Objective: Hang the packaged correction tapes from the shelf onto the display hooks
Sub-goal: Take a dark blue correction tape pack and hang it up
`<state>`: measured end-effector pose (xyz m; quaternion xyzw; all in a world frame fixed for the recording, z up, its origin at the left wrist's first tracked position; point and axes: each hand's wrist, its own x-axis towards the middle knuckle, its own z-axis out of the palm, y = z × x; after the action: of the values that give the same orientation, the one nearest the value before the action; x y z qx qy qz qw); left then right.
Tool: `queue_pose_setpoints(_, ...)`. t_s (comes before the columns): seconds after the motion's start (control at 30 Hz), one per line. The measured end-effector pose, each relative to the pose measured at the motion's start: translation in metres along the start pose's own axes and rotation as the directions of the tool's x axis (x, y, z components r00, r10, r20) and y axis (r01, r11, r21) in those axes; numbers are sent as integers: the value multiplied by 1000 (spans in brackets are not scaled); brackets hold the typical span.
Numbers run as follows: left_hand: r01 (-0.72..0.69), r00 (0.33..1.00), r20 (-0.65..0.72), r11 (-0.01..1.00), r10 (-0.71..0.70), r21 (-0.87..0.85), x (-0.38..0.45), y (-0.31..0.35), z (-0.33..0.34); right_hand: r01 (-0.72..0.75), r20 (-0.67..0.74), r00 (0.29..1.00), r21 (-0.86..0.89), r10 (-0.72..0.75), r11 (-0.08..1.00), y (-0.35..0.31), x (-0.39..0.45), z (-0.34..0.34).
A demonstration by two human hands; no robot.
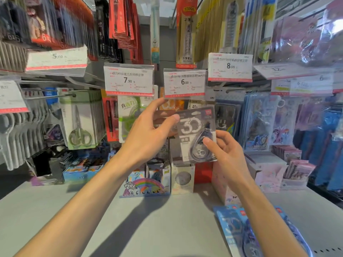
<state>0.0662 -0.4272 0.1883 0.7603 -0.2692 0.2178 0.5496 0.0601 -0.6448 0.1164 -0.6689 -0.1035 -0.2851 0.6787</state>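
Up between both hands, one packaged correction tape (196, 134) is pinched, right hand (222, 147) grip at its lower edge, left hand (148, 130) at top corner, just below the 6.00 tag (184, 83), not yet hooked; more blue packs (246, 230) wait on shelf (148, 219) below right grip.

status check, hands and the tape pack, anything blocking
Left hand and right hand both pinch grey tape pack, raised under 6.00 tag. Blue packs wait on shelf. Hook hidden by tag.

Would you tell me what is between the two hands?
In the head view, the grey tape pack spans the gap: left hand pinches its upper left corner, right hand its lower right.
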Motion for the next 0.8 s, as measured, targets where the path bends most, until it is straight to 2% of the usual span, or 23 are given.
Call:
queue_pose_setpoints(0.17,-98,995,15,989,100,-107,-5,11,-6,37,-27,999,-18,-37,999,-1,5,1)
queue_pose_setpoints(0.33,-234,972,-40,947,231,-219,3,36,-19,129,0,992,-74,-129,989,-20,17,17)
queue_pose_setpoints(0.47,-243,970,-43,939,240,-242,6,42,-25,181,-5,983,-108,-183,978,-32,29,30)
queue_pose_setpoints(0.8,-261,965,-22,947,262,-186,4,37,-32,149,-75,984,-171,-164,974,-27,48,45)
